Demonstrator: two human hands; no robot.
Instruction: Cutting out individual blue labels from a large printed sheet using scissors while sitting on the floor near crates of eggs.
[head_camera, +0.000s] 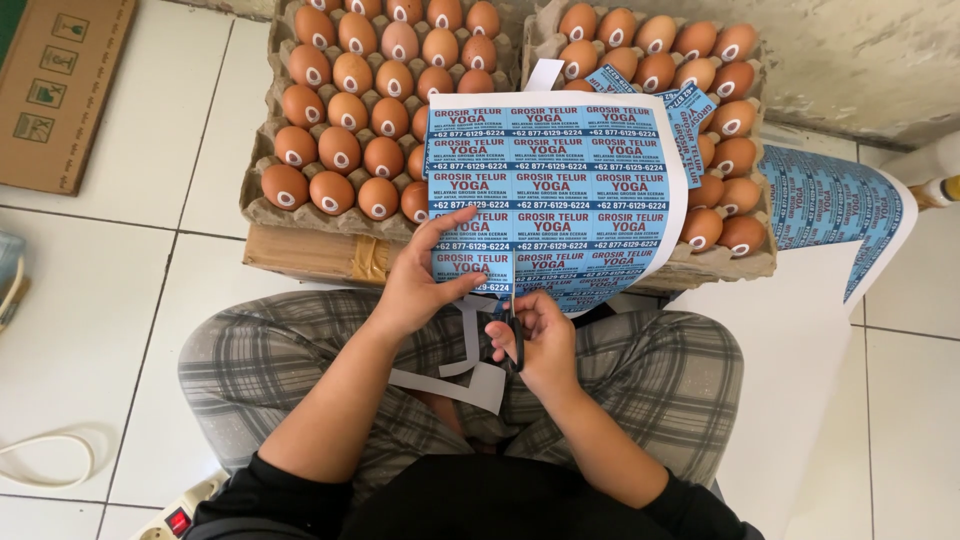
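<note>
Sitting cross-legged low in the frame, the person has plaid trousers (300, 360) across the lap and white paper offcuts (470, 375) lying between the knees. Right hand (535, 340) is closed around dark-handled scissors (514, 325), blades pointing up into the bottom edge of the blue label sheet (555, 190). Left hand (420, 280) pinches that sheet's lower left corner, thumb on top, fingers spread. The sheet, a grid of small blue rectangular labels with red and white print, sits at centre frame and drapes over two grey pulp trays of brown eggs (350, 100), each egg bearing a small round sticker. Loose cut labels (690, 110) lie on the right tray (745, 262). Another printed blue sheet (830, 205) curls at right. A flat brown cardboard box (60, 90) rests upper left on the white tiled floor (80, 290).
</note>
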